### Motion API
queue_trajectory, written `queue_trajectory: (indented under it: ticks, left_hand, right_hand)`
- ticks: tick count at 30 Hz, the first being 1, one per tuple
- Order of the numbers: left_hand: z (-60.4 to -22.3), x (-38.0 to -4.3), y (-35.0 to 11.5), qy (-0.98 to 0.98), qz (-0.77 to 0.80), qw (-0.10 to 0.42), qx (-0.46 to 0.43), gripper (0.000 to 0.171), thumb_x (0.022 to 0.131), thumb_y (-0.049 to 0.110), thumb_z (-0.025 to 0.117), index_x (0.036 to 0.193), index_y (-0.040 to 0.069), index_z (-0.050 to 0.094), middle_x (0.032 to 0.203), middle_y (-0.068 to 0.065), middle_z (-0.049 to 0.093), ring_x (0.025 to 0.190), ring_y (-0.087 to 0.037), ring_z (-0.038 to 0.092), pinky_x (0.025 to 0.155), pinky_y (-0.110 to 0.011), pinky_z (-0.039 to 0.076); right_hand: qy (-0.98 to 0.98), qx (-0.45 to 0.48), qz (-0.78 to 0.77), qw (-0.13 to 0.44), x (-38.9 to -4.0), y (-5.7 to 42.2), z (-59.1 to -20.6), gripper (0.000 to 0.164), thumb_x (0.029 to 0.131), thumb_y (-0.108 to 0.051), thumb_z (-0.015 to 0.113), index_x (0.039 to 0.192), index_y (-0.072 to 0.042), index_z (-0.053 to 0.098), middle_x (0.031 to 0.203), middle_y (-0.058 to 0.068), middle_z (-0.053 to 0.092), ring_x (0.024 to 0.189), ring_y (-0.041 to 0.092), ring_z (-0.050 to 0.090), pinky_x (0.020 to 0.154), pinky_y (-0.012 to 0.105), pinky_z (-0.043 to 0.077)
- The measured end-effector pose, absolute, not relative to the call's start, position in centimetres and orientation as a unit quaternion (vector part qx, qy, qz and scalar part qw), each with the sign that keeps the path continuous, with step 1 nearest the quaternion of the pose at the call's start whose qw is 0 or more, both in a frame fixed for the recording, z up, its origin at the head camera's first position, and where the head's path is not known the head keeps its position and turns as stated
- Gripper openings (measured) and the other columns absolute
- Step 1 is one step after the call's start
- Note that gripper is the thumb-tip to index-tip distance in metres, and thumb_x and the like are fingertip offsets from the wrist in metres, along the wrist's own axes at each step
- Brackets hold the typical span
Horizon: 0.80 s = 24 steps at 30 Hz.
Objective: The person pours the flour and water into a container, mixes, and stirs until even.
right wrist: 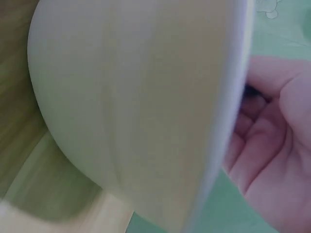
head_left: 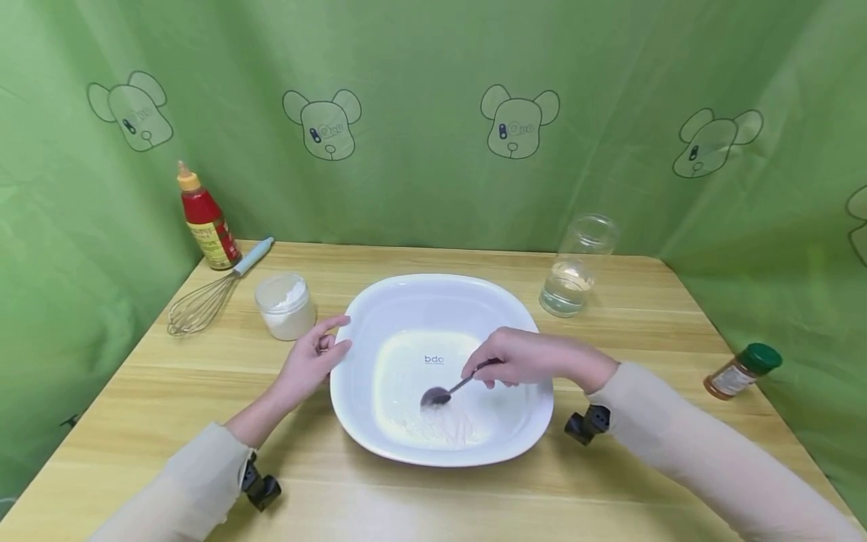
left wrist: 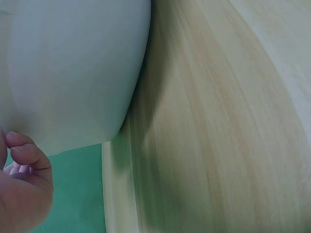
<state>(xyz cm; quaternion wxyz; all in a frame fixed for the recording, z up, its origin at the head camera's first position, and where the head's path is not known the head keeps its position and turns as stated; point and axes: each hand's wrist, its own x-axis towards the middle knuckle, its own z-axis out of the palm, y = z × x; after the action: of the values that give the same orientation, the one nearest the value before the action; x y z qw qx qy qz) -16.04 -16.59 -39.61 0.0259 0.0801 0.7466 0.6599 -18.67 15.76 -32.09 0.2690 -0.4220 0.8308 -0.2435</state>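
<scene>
A large white basin [head_left: 433, 302] stands in the middle of the table. My left hand [head_left: 310, 366] holds its left rim between thumb and fingers. In the left wrist view, curled fingers of the left hand [left wrist: 26, 179] touch the side of the basin [left wrist: 82, 73]. Over the right side of the basin, my right hand [head_left: 518, 356] grips the handle of a dark metal spoon [head_left: 463, 383]. The spoon's bowl is down at the basin floor, by a whitish wet patch [head_left: 450, 427]. In the right wrist view, the basin's wall [right wrist: 136, 107] partly hides the right hand [right wrist: 277, 136] and the spoon.
To the left are a jar of white powder [head_left: 286, 307], a whisk [head_left: 210, 301] with a blue handle, and a red squeeze bottle [head_left: 206, 226]. A glass of clear liquid [head_left: 576, 267] stands at the back right. A green-capped spice jar [head_left: 741, 371] is near the right edge.
</scene>
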Motion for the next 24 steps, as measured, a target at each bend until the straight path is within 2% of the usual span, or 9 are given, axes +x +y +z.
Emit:
queue_trajectory:
  ticks: [3, 6, 11, 15, 21, 24]
  left_hand:
    - [-39.6, -16.1, -16.6, 0.746, 0.661, 0.025, 0.081, 0.043, 0.091, 0.005, 0.055, 0.131, -0.001, 0.043, 0.066, -0.004, 0.040, 0.046, -0.007, 0.036, 0.041, -0.018, 0.031]
    - [-39.6, -16.0, -16.6, 0.746, 0.661, 0.025, 0.081, 0.043, 0.091, 0.005, 0.055, 0.131, -0.001, 0.043, 0.066, -0.004, 0.040, 0.046, -0.007, 0.036, 0.041, -0.018, 0.031]
    - [-39.5, -15.9, -16.6, 0.750, 0.657, 0.023, 0.080, 0.043, 0.091, 0.006, 0.055, 0.132, -0.001, 0.043, 0.067, -0.004, 0.041, 0.047, -0.007, 0.037, 0.041, -0.018, 0.031]
    - [-39.5, -15.9, -16.6, 0.751, 0.655, 0.023, 0.079, 0.043, 0.091, 0.006, 0.055, 0.132, -0.001, 0.043, 0.066, -0.004, 0.041, 0.047, -0.008, 0.037, 0.041, -0.019, 0.032]
    - [-39.6, -16.0, -16.6, 0.748, 0.658, 0.026, 0.076, 0.043, 0.091, 0.006, 0.056, 0.131, -0.001, 0.043, 0.066, -0.004, 0.041, 0.047, -0.008, 0.037, 0.041, -0.019, 0.032]
    - [-39.6, -16.0, -16.6, 0.747, 0.660, 0.027, 0.075, 0.043, 0.091, 0.006, 0.056, 0.132, -0.001, 0.043, 0.067, -0.004, 0.041, 0.047, -0.007, 0.037, 0.041, -0.019, 0.032]
  right_hand:
    - [0.818, -0.425, -0.242, 0.302, -18.3, 16.0, -31.7, 0.017, 0.091, -0.005, 0.055, 0.100, -0.006, 0.070, 0.064, -0.010, 0.054, 0.046, 0.003, 0.041, 0.044, 0.018, 0.037]
    - [0.816, -0.435, -0.230, 0.304, -18.2, 16.7, -31.2, 0.016, 0.091, -0.004, 0.055, 0.097, -0.007, 0.070, 0.064, -0.009, 0.054, 0.048, 0.002, 0.043, 0.044, 0.018, 0.038]
    - [0.829, -0.444, -0.224, 0.255, -18.8, 17.8, -30.9, 0.016, 0.090, -0.001, 0.055, 0.095, -0.005, 0.070, 0.068, -0.006, 0.057, 0.058, 0.005, 0.051, 0.051, 0.023, 0.046]
    - [0.835, -0.445, -0.233, 0.225, -19.2, 17.6, -31.5, 0.016, 0.090, 0.001, 0.055, 0.098, -0.002, 0.069, 0.071, -0.007, 0.058, 0.059, 0.006, 0.051, 0.051, 0.023, 0.045]
    - [0.815, -0.438, -0.245, 0.290, -18.7, 17.0, -31.7, 0.016, 0.091, -0.005, 0.055, 0.099, -0.006, 0.070, 0.065, -0.004, 0.056, 0.049, 0.002, 0.044, 0.044, 0.019, 0.038]
    - [0.809, -0.446, -0.237, 0.301, -18.6, 17.4, -31.3, 0.015, 0.091, -0.004, 0.056, 0.095, -0.006, 0.070, 0.063, -0.005, 0.054, 0.050, 0.002, 0.045, 0.045, 0.020, 0.040]
